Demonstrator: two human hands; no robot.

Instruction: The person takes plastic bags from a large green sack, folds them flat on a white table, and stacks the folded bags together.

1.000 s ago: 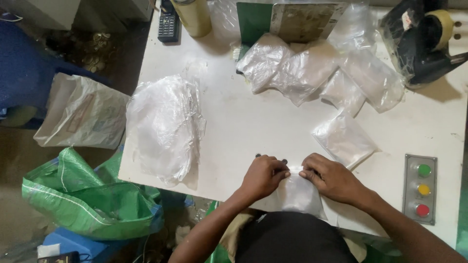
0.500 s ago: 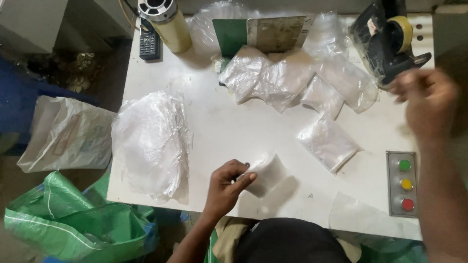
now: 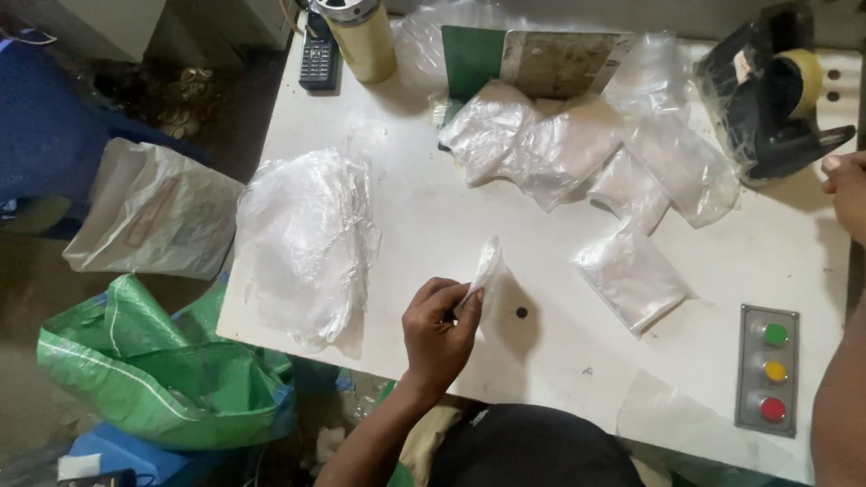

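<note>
While the left hand [image 3: 439,326] pinches the small clear plastic packet [image 3: 485,275] tight at the near middle of the white table [image 3: 433,225], the packet stands up on its edge, its long side pointing away to the far right. The right hand [image 3: 846,191] is well apart at the far right edge, just beside the black tape holder [image 3: 767,99]. I cannot tell if its fingers are apart or together.

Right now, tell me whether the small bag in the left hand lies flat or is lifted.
Lifted: left hand pinches small bag, standing upright above white table.
</note>
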